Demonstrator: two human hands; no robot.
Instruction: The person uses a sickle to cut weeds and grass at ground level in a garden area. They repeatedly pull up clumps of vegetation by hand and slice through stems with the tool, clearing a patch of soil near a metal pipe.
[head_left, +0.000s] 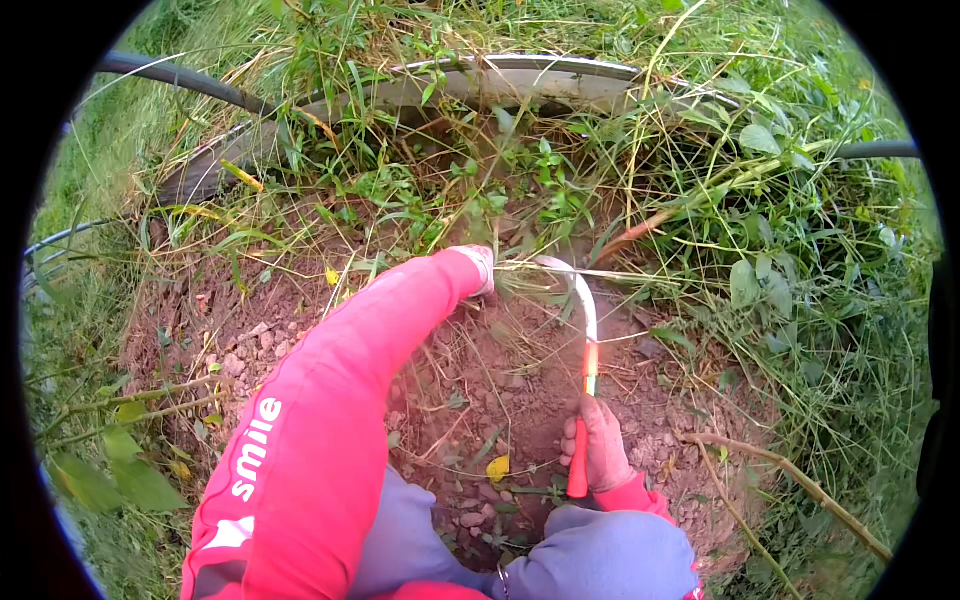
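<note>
In my right hand (600, 442) is a sickle (587, 307), gripped by its red handle. Its pale curved blade rises away from me, and the tip bends left among grass stems. My left hand (481, 266) reaches forward at the edge of the weeds, its fingers mostly hidden beyond the red sleeve (360, 360). Long dry grass stems (592, 273) run rightward from that hand and cross the blade near its tip; the hand appears closed on them. Bare reddish soil (480, 360) with loose cut stalks lies beneath both hands.
Beyond the weeds (555, 180) curves a pale hard rim (525, 82). A dark hose (187, 79) comes in at upper left. A thick reddish stalk (634, 238) leans at right, and a woody branch (795, 472) lies lower right. My knees (615, 555) are close below the sickle handle.
</note>
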